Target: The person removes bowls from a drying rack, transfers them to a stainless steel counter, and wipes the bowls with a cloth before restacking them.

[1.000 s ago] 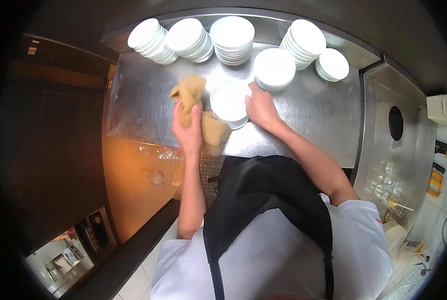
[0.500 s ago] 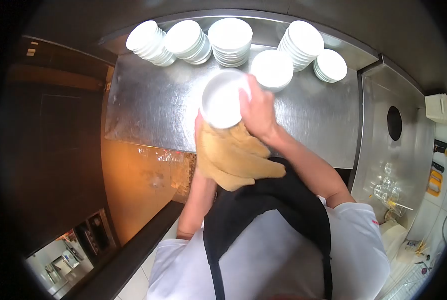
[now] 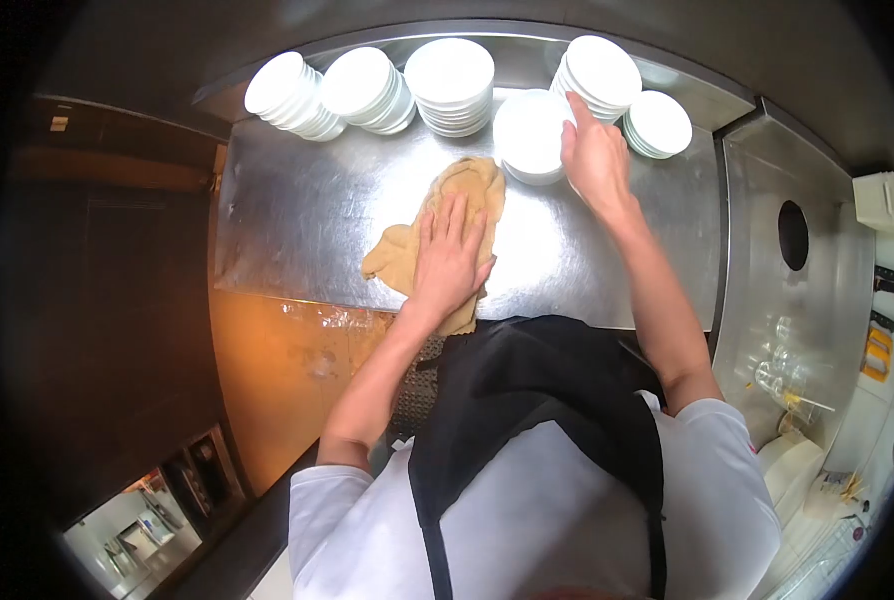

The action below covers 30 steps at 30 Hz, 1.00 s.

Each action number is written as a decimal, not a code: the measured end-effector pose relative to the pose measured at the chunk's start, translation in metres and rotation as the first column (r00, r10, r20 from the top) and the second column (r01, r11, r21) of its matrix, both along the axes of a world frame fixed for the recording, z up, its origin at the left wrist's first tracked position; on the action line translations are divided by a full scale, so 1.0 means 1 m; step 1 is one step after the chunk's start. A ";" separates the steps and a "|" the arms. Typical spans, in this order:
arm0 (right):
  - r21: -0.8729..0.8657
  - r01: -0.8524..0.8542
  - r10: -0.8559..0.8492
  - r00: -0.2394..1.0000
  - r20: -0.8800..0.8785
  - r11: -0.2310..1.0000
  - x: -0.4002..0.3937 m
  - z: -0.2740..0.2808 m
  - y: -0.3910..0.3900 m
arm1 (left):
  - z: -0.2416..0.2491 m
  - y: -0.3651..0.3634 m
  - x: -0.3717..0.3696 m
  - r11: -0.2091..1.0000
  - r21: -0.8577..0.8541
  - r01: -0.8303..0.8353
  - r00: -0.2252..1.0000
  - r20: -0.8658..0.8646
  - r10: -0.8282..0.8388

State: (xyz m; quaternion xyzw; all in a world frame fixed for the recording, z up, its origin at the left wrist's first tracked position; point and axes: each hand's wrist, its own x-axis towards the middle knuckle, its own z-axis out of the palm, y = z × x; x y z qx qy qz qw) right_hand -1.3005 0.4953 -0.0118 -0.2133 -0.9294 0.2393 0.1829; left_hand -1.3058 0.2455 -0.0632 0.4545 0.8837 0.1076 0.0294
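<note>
My left hand (image 3: 451, 255) lies flat on a tan cloth (image 3: 397, 255) spread over the steel counter, its fingers stretched out. My right hand (image 3: 597, 160) reaches to the right side of a low stack near the middle. Its thumb and index finger are at the rim of the white bowl (image 3: 533, 132) on top, and the curled fingers are partly hidden. Just behind that hand rises a taller stack of white bowls (image 3: 607, 72). A shorter stack (image 3: 659, 125) stands to its right.
Three more stacks of white dishware, left (image 3: 285, 90), middle (image 3: 362, 85) and right (image 3: 452, 80), line the counter's back edge. To the right is a steel surface with a dark round hole (image 3: 793, 236). Yellow-handled tools (image 3: 877, 353) are by the right wall.
The white bowl held in both hands over the cloth is now out of them. My left hand has flattened the cloth onto the counter; my right hand has moved right to the low stack.
</note>
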 end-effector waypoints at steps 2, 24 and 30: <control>-0.002 0.011 -0.011 1.000 0.010 1.000 0.003 -0.001 -0.001 | -0.005 0.000 0.002 1.000 -0.009 0.008 1.000 0.010 -0.008; -0.447 -0.074 0.228 0.926 0.301 0.891 0.035 -0.081 -0.091 | 0.066 -0.074 -0.041 0.628 0.455 -0.632 0.639 0.764 0.089; -0.764 -0.017 0.252 0.949 0.192 0.645 0.037 -0.095 -0.097 | 0.020 -0.106 -0.027 0.587 0.461 -0.665 0.641 0.755 0.133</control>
